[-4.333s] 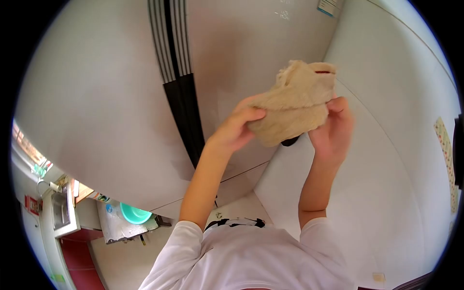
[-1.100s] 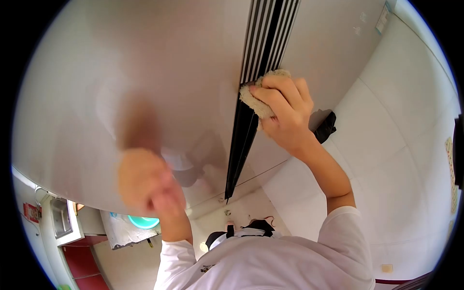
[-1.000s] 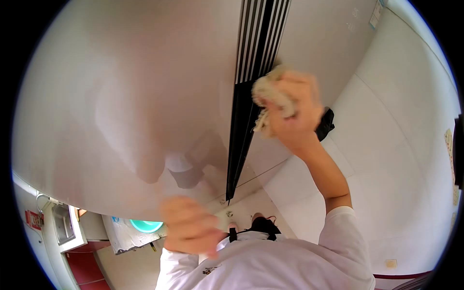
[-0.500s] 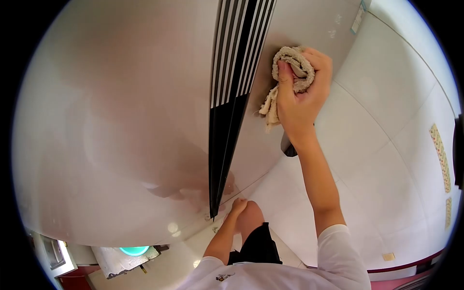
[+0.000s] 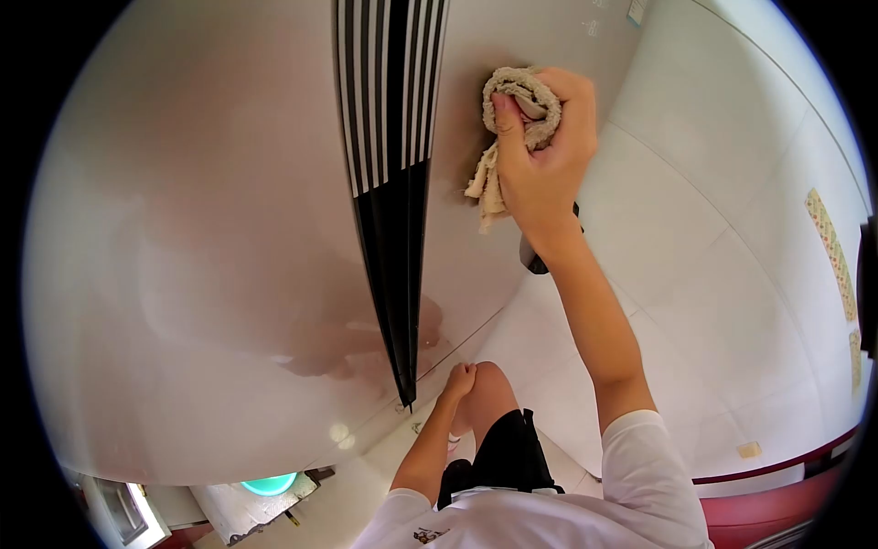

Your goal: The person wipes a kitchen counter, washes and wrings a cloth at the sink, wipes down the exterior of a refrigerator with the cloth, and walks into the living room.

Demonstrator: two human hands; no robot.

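My right hand (image 5: 549, 169) is closed around a folded beige terry cloth (image 5: 523, 99), with a loose end hanging below the thumb. The cloth is up against the narrower glossy panel (image 5: 494, 46) of a large, pale, refrigerator-like cabinet. To its left runs a black vertical strip (image 5: 393, 220) with silver stripes at the top, between that panel and a wider one (image 5: 210, 201). Low down, my left hand (image 5: 462, 377) is curled into a fist beside my bent knee (image 5: 494, 380), and nothing shows in it. A dark-tipped object (image 5: 533, 256) is partly hidden behind my right wrist.
White tiled wall (image 5: 695, 210) rises at the right, with patterned tape strips (image 5: 830, 252) on it. At the lower left, a turquoise basin (image 5: 270, 484) stands on a covered surface (image 5: 242, 506). Pale floor (image 5: 352, 499) shows beneath the panels.
My view has shifted, so the panels, strip and cloth appear farther left. My right hand still grips the cloth against the panel. The left fist remains by the knee.
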